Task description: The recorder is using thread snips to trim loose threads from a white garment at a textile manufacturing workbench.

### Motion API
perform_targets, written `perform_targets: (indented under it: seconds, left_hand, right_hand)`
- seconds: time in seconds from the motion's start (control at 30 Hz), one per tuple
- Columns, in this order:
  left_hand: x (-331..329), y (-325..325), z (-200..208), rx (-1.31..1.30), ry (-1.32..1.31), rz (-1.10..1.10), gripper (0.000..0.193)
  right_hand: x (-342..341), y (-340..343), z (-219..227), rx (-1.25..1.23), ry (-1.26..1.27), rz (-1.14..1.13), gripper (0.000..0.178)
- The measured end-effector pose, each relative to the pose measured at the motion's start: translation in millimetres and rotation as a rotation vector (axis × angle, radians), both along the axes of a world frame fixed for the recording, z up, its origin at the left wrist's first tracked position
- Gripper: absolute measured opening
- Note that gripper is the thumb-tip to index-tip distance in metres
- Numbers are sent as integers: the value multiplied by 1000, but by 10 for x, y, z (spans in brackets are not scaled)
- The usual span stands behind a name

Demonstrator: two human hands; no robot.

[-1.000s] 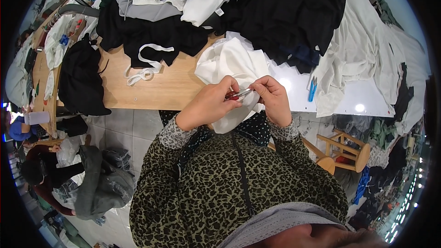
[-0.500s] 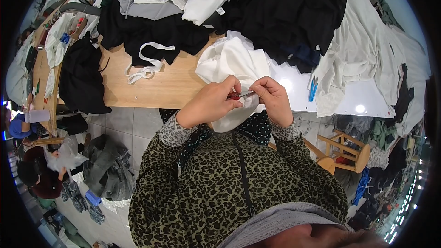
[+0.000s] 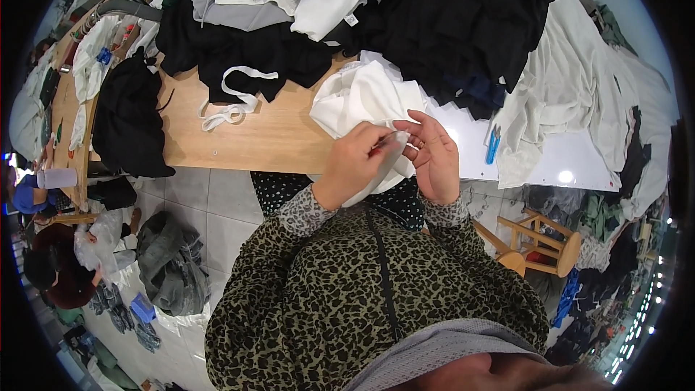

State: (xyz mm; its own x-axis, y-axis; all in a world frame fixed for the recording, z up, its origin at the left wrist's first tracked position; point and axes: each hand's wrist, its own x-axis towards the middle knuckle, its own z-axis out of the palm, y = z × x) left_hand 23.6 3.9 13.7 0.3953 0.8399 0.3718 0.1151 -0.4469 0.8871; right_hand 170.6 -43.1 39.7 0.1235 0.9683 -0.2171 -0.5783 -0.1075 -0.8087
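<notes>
In my left hand (image 3: 356, 159), fingers closed, is a small red-handled tool (image 3: 376, 149) with a thin metal blade; motion blurs it and the fingers partly cover it. A fold of white cloth (image 3: 392, 150) lies against the same fingers. My right hand (image 3: 436, 156) is turned partly palm up, its fingers loosely curled and apart, the tips beside the cloth's raised edge. The white garment (image 3: 362, 94) lies bunched on the table and hangs over its front edge toward my lap.
Piled black garments (image 3: 463, 22) cover the table's back, with grey and white clothes (image 3: 326, 11) beside them. Blue-handled snips (image 3: 493, 145) lie at right near white fabric (image 3: 557, 101). A white strap (image 3: 235, 105) rests on the wooden tabletop (image 3: 268, 137). Wooden stools (image 3: 543, 242) stand below right.
My left hand has moved right and turned, with the tool tilting upward. My right hand has loosened its pinch at the blade and rolled more palm up, fingers parting.
</notes>
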Motion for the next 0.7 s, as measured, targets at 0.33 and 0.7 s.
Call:
perform_targets:
  seconds: [0.33,0.7]
  left_hand:
    - [-26,-44,11,-613,-337,-56,13]
    - [-55,-32,-35,-788,-459,-37,20]
  right_hand:
    - [-166,-67,-146,91,-110,-210,39]
    - [-206,-74,-106,129,-115,-294,49]
